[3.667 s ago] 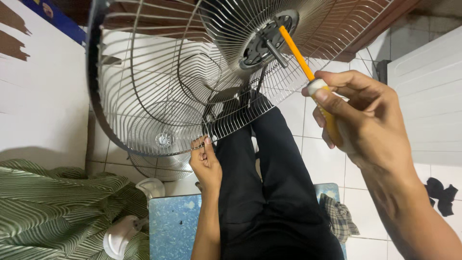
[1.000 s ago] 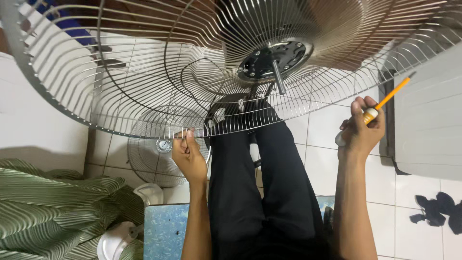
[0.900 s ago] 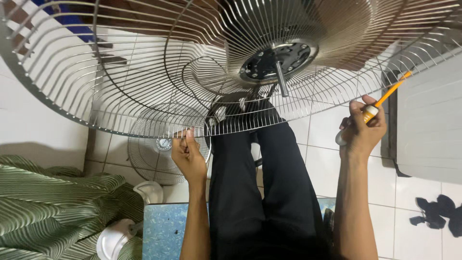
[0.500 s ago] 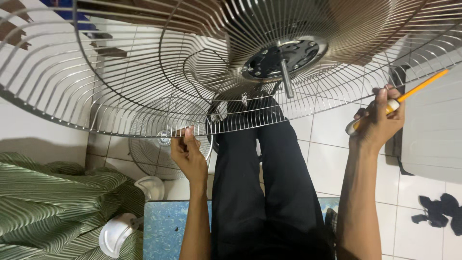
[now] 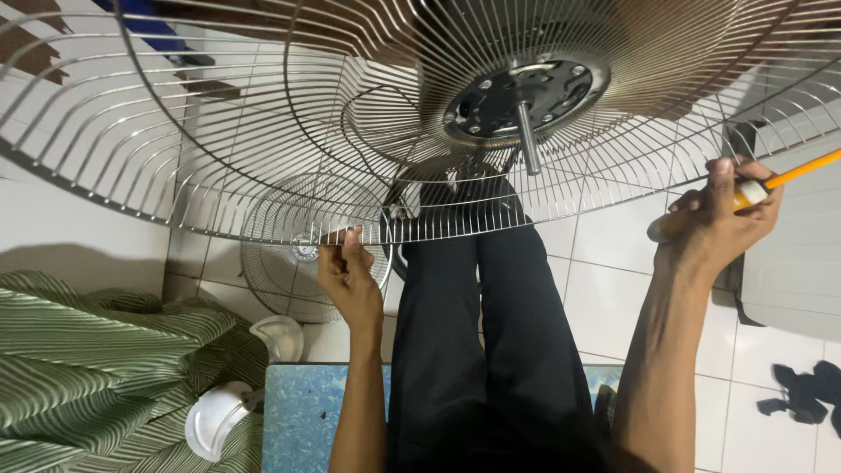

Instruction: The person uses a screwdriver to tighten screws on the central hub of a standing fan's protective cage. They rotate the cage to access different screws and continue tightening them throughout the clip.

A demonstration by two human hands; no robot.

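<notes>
Held up overhead in front of the lens: large round silver wire fan guard point(image 5: 263, 149), tilted, its near rim running from left edge to right edge. At its hub a dark round metal plate point(image 5: 526, 92) with a short steel shaft point(image 5: 528, 149) pointing down.

Left hand point(image 5: 350, 280) raised, fingers point(image 5: 349, 241) pinched narrow on the lower rim of the guard. Right hand point(image 5: 723, 219) at the rim on the right, fingers closed around an orange-handled screwdriver point(image 5: 771, 182) with a white collar, tip slanting up and right; thumb raised toward the wires, contact with the rim not clear.

Below: legs in black trousers point(image 5: 491, 333) over a white tiled floor point(image 5: 613, 263). Second, smaller wire fan guard point(image 5: 298, 254) lying on the floor behind the left hand. Green striped cloth point(image 5: 96, 368) at lower left, two white plastic caps point(image 5: 219, 420) beside it. Blue speckled surface point(image 5: 307, 412) under the knees. Dark scraps point(image 5: 802, 390) on tiles at lower right.
</notes>
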